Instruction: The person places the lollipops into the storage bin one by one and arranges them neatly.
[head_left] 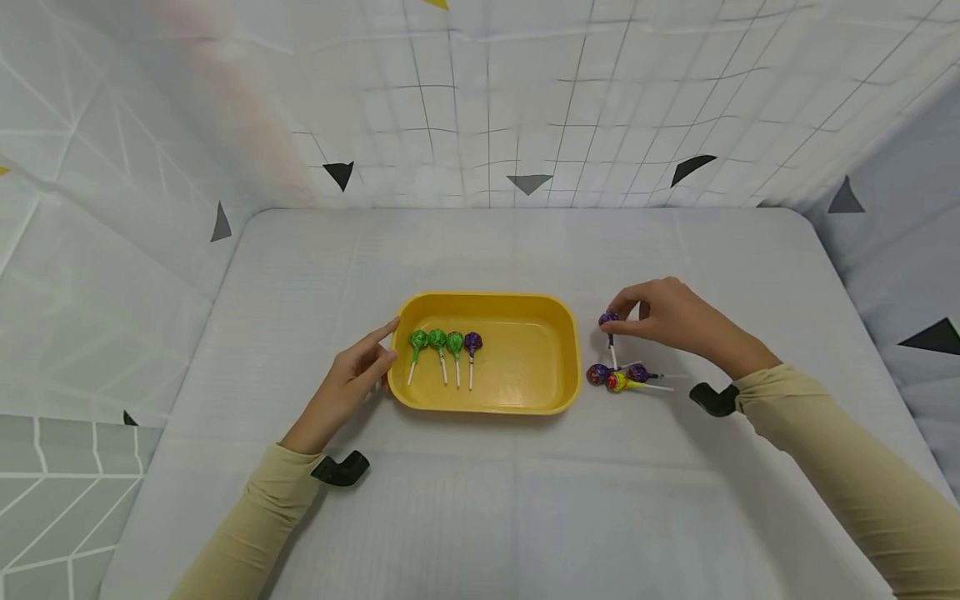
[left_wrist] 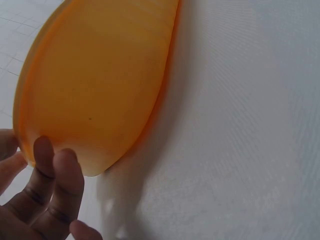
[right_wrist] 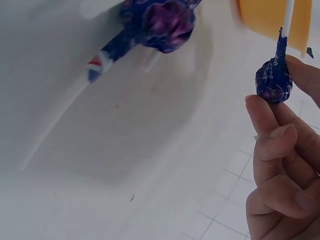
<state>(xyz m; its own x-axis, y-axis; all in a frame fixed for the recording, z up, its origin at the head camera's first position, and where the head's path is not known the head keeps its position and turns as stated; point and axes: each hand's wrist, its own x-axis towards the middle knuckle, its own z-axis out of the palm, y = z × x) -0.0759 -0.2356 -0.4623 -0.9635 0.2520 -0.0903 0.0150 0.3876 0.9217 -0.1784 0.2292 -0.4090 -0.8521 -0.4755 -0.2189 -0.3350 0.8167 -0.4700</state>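
My right hand (head_left: 663,315) pinches a purple-wrapped lollipop (right_wrist: 274,81) by its head, between thumb and fingers. Its white stick points down, just above a small group on the table. That group has a dark purple lollipop (head_left: 597,374), another purple one (head_left: 637,372) and a yellow one (head_left: 617,382). With relaxed fingers, my left hand (head_left: 351,379) touches the left end of a yellow tray (head_left: 525,367). Inside the tray's left half, three green lollipops (head_left: 437,338) and one purple lollipop (head_left: 472,342) stand in a row, sticks toward me.
A white-covered table (head_left: 480,500) carries everything. Behind it hangs a pale cloth (head_left: 525,100) with grid lines and dark triangles. Dark wrist mounts (head_left: 341,469) sit at both sleeve cuffs.
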